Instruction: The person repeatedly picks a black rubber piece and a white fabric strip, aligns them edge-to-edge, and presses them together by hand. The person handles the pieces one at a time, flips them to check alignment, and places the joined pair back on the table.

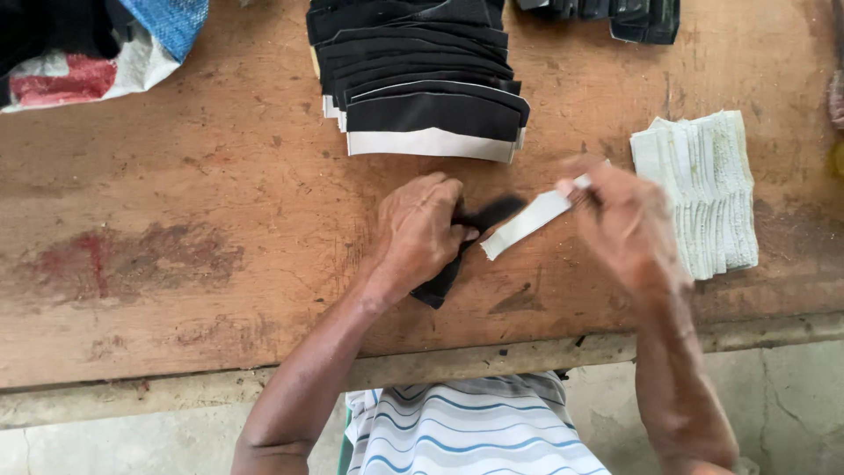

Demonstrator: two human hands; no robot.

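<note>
Fingers of the left hand [420, 230] are being curled together and pressed down on a black fabric piece [457, 255], so that it is being pinned flat against the wooden table [220, 237] and kept from sliding. Its lower end is showing below the hand, near the table's front edge, and its upper end is reaching out toward a white strip [527, 224]. That strip is being pinched at its far end between the thumb and fingertips of the right hand [626, 220], which is being held just above the tabletop; the hand is blurred, so the exact grip cannot be told beyond that pinch. The strip is being held slanted, its near end lying against the upper end of the black piece, seemingly so that the two can be lined up edge to edge while one hand steadies and the other positions.

Beyond the hands, a fanned stack of black pieces with white edges [431, 88] is lying at the far side of the table, directly ahead and apart from the work, each piece overlapping the next so that the top one can be lifted singly. A neat pile of white strips [699, 189] is being kept just beside the right hand, within easy reach of it. More dark pieces [637, 18] are showing at the top edge, and a woven sack [97, 44] is resting at the far left corner, well apart.
</note>
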